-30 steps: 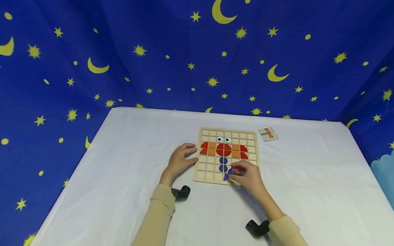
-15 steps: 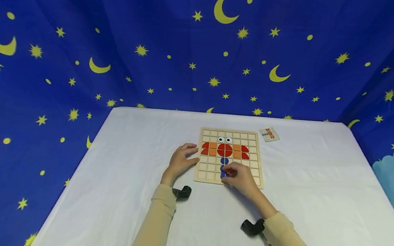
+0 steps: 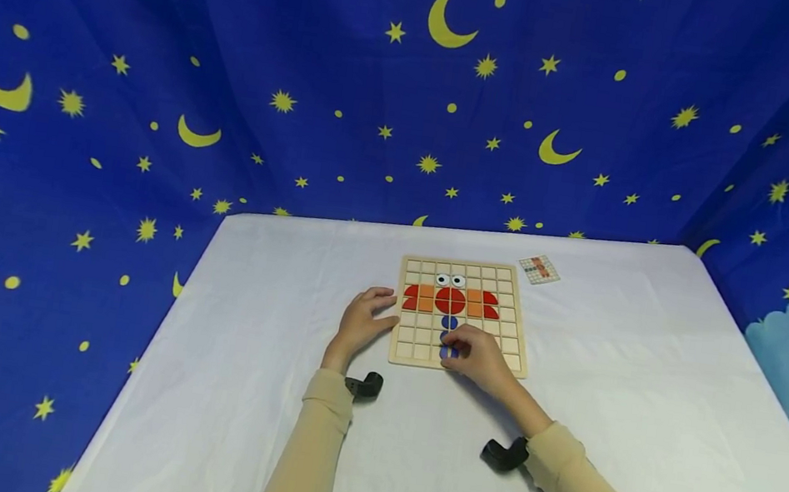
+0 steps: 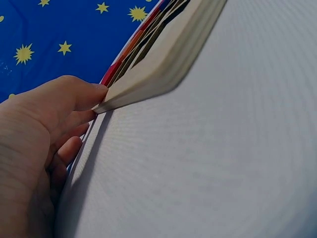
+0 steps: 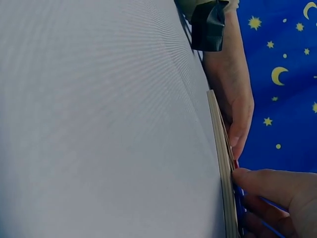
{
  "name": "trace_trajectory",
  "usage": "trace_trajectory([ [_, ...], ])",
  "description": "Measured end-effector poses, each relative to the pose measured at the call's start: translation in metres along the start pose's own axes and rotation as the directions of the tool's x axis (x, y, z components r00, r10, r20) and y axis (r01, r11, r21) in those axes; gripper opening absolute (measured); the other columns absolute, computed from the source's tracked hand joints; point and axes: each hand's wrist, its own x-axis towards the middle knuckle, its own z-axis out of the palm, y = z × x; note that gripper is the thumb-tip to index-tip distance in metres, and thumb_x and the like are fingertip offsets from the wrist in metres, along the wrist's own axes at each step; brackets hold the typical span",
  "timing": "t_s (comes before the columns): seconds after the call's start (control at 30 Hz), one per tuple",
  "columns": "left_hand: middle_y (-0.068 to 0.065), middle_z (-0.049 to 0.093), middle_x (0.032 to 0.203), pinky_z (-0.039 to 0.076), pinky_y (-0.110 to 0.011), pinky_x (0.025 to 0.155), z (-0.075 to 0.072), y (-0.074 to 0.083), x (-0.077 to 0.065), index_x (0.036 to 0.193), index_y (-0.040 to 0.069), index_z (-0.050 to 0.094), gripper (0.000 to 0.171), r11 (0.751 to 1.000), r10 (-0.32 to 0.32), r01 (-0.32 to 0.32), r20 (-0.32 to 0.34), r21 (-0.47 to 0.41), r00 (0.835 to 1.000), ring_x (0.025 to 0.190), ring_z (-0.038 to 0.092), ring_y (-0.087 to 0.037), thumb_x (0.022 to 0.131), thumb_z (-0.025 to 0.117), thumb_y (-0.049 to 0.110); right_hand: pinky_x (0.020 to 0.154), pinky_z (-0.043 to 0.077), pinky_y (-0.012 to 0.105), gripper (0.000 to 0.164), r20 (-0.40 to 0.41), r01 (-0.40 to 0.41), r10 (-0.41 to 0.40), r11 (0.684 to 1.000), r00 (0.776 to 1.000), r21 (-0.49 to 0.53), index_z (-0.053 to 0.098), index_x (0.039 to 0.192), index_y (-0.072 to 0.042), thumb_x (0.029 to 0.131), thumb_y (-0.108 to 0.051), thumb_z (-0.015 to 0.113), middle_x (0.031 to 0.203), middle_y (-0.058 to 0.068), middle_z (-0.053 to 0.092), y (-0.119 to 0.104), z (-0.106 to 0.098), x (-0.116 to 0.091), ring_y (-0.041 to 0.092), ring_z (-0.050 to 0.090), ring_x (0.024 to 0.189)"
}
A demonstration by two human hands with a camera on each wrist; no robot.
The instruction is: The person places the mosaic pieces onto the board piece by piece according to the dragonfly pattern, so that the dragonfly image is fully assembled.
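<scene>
A square wooden grid board [image 3: 455,365] lies on the white table. Red, orange and blue tiles and two eye tiles form a figure in its cells. My right hand [image 3: 480,359] is over the board's near part, thumb and fingers pinching a small blue tile [image 3: 453,353] at the bottom row. Fingers hide part of the blue tiles there. In the right wrist view the thumb of the right hand [image 5: 277,193] is at the board's near edge. My left hand [image 3: 357,321] touches the board's left edge, thumb and fingers spread; its thumb [image 4: 89,94] meets the rim in the left wrist view.
A small picture card [image 3: 539,270] lies beyond the board's far right corner. White cloth covers the table [image 3: 262,328]. A blue curtain [image 3: 330,60] with yellow stars and moons hangs behind and at the sides. Black wrist cameras [image 3: 505,455] sit on both wrists.
My right hand has moved left and slightly nearer to the bottom blue cells, carrying a blue tile; it then stays almost still. My left hand stays at the board's edge.
</scene>
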Motion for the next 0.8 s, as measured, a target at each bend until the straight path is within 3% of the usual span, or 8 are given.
trace_trajectory([
  [0.3, -0.006, 0.056, 0.136, 0.034, -0.044, 0.112, -0.0012, 0.0007, -0.0006, 0.124, 0.006, 0.063, 0.045, 1.0, -0.002, 0.002, 0.006, 0.003, 1.0, 0.131, 0.045, -0.027, 0.084, 0.071, 0.023, 0.068, 0.048, 0.023, 0.02, 0.009, 0.034, -0.033, 0.996, 0.999, -0.087, 0.072, 0.094, -0.008, 0.075, -0.007, 0.077, 0.094, 0.004, 0.07, 0.0, 0.0034, 0.0014, 0.012, 0.057, 0.079],
  [0.53, -0.006, 0.055, 0.136, 0.034, -0.045, 0.112, -0.0009, 0.0018, -0.0014, 0.124, 0.006, 0.063, 0.045, 1.0, -0.006, 0.006, 0.008, -0.007, 1.0, 0.131, 0.045, -0.027, 0.084, 0.071, 0.023, 0.078, 0.051, 0.033, 0.018, -0.008, 0.057, -0.059, 0.99, 0.998, -0.127, 0.073, 0.091, -0.01, 0.073, -0.006, 0.078, 0.094, 0.005, 0.071, 0.0003, 0.0042, 0.0014, 0.019, 0.062, 0.089],
  [0.8, -0.007, 0.056, 0.136, 0.034, -0.045, 0.112, -0.0002, -0.0005, 0.0001, 0.124, 0.005, 0.063, 0.045, 1.0, -0.003, 0.003, 0.003, 0.0, 1.0, 0.131, 0.045, -0.028, 0.083, 0.071, 0.023, 0.076, 0.051, 0.028, 0.02, 0.006, 0.044, -0.043, 0.993, 0.999, -0.111, 0.073, 0.094, -0.009, 0.074, -0.007, 0.078, 0.096, 0.005, 0.071, 0.0021, 0.003, 0.0005, 0.017, 0.062, 0.088],
])
